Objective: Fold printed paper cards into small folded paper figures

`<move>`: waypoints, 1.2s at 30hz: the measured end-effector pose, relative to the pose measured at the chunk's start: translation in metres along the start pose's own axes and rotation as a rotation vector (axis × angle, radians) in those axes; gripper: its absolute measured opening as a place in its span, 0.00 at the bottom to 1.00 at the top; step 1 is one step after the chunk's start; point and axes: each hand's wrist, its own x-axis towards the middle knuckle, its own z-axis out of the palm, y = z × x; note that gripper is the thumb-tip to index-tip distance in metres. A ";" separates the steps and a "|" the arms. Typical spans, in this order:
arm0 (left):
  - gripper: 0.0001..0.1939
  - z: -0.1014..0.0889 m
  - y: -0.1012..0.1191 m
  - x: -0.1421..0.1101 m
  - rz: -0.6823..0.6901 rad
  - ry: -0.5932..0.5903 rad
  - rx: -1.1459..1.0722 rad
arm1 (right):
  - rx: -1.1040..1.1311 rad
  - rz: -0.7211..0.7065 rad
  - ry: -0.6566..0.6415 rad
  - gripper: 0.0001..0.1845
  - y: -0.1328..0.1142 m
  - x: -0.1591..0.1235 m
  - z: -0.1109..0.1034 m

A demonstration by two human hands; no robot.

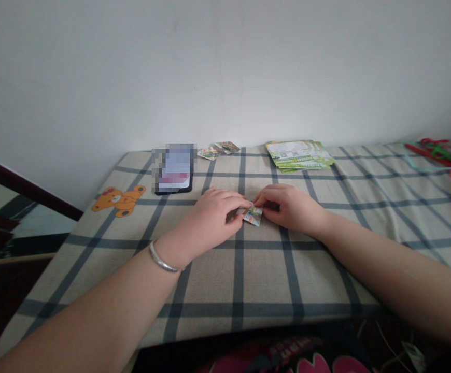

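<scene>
A small printed piece of paper (pixel 252 216), white with green and orange print, lies between my hands near the middle of the checked tablecloth. My left hand (pixel 221 210), a silver bangle at its wrist, pinches the paper's left edge between thumb and fingers. From the other side, my right hand (pixel 285 205) has its bent fingertips closed on the upper right edge of the same paper. Part of the paper is covered by my fingers, so whether it is folded is hard to see.
A phone (pixel 177 168) lies at the back left, near small folded paper pieces (pixel 220 149) by the wall. A stack of green-and-white printed sheets (pixel 298 155) sits back right. A bear cutout (pixel 118 201) is at left; tangled colourful strips (pixel 443 155) lie far right.
</scene>
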 end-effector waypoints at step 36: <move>0.12 -0.012 0.006 0.001 0.031 -0.159 0.167 | -0.449 -0.398 -0.189 0.14 -0.018 -0.004 -0.019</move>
